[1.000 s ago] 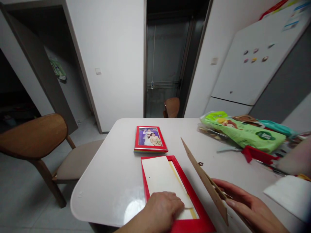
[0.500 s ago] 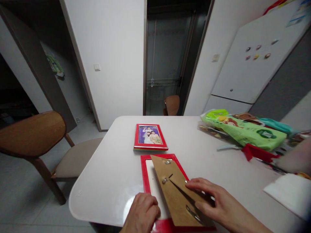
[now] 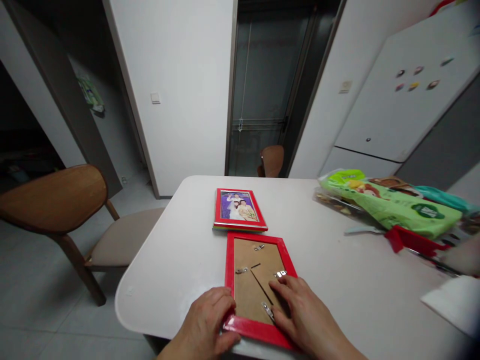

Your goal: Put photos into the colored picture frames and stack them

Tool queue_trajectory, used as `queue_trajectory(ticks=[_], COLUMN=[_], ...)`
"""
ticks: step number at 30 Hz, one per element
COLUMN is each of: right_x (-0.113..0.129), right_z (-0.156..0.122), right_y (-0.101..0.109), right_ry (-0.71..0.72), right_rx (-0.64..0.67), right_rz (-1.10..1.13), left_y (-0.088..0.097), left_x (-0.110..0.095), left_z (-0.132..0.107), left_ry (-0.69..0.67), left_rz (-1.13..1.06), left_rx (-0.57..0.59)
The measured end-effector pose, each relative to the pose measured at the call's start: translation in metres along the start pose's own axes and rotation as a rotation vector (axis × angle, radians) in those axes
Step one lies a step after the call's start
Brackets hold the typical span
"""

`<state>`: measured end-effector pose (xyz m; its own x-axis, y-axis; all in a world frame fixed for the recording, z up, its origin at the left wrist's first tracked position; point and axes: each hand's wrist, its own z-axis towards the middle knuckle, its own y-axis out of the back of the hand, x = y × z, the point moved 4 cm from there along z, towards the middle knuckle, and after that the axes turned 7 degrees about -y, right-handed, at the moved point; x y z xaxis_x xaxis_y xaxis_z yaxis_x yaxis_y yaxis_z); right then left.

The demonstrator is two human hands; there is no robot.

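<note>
A red picture frame lies face down on the white table near its front edge. Its brown backing board sits inside the red border, with several small metal clips around it and a thin dark slit across it. My left hand is closed around the lower left corner of the frame, thumb at the front edge. My right hand rests with fingers apart on the right side of the board, fingertips beside a metal clip. Just beyond lies another red frame, face up, showing a group photo.
At the right of the table lie a green package, a red item, a pale knife-like object and white paper. A wooden chair stands at the left, another behind the table.
The backing board, tilted up in my right hand before, now lies flat inside the frame. My left hand has shifted to the frame's corner. The view has turned slightly left.
</note>
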<state>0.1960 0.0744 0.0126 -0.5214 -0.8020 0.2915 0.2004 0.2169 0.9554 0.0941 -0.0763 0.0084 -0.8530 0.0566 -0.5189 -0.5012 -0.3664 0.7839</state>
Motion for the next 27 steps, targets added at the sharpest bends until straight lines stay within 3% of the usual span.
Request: queue_trajectory(ticks=[7,12,27], right_x=[0.001,-0.019,-0.030], right_z=[0.005,0.019,0.032], right_y=[-0.007,0.001,-0.006], right_ry=[0.116,0.077,0.074], right_rx=[-0.078,-0.172,-0.134], right_rz=[0.050,0.072,0.000], left_y=[-0.010,-0.016,-0.017], left_x=[-0.006,-0.001,-0.006], left_z=[0.009,0.011,0.015], left_ry=[-0.042,-0.010,0.029], left_rz=[0.041,0.016,0.045], left_rx=[-0.026,-0.077,-0.148])
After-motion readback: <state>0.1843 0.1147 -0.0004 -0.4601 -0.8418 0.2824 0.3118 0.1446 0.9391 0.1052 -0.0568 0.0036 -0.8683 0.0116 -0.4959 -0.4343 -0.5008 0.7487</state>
